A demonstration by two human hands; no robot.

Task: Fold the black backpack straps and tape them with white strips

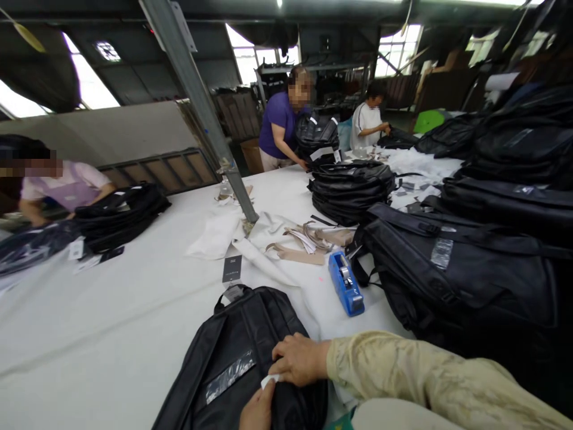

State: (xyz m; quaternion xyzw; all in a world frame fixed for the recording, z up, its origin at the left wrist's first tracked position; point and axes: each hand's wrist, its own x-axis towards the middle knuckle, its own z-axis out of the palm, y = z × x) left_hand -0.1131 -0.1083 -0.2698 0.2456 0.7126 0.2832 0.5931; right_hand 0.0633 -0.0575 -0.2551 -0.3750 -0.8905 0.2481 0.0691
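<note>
A black backpack (pixel 210 358) lies strap side up on the white-covered table before me, with a strip of clear tape or film (pixel 230 376) across one strap. A small white slip (pixel 270 380) sits over the other strap, between my two hands. My left hand (pixel 256 412), partly cut off by the lower edge, pinches the slip with its thumb on top. My right hand (pixel 299 360) is curled over the strap, its thumb side close against the slip; its fingertips press on the strap. A dark hang tag (pixel 231 269) lies by the backpack's top handle.
A blue tape dispenser (pixel 346 283) stands beyond my right hand. Black backpacks (pixel 465 269) are piled to the right, with another stack (pixel 351 188) ahead. Beige strips (pixel 299 255) lie near a metal post (pixel 201 107). Three co-workers handle black bags around the table (pixel 111 310).
</note>
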